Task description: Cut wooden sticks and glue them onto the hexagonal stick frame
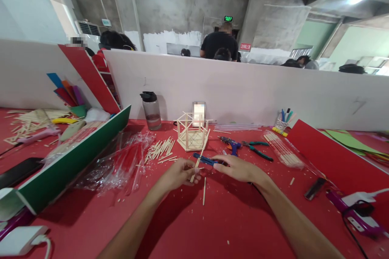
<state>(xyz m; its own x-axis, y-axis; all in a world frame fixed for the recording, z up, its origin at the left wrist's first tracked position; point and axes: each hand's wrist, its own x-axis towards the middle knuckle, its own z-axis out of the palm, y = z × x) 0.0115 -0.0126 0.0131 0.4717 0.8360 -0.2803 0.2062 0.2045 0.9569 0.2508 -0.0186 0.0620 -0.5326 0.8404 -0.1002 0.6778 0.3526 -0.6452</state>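
Note:
My left hand (186,172) is closed around thin wooden sticks (198,161), which slant up and away toward a small frame. My right hand (238,167) grips a slim dark-blue tool (205,159) that lies across the sticks; its exact kind is unclear, and my fingers cover its near end. Just behind both hands stands the open wooden-stick frame (192,139), with several posts and a woven-looking base. One loose stick (204,191) lies on the red table below my left hand.
Cut sticks (161,149) and clear plastic wrapping (121,166) lie left. A water bottle (151,111) and lit phone (199,114) stand behind. Right are a glue gun (232,145), green-handled pliers (259,149), bagged sticks (282,149) and a power strip (355,212). Green (75,158) and red boards (337,162) flank the table.

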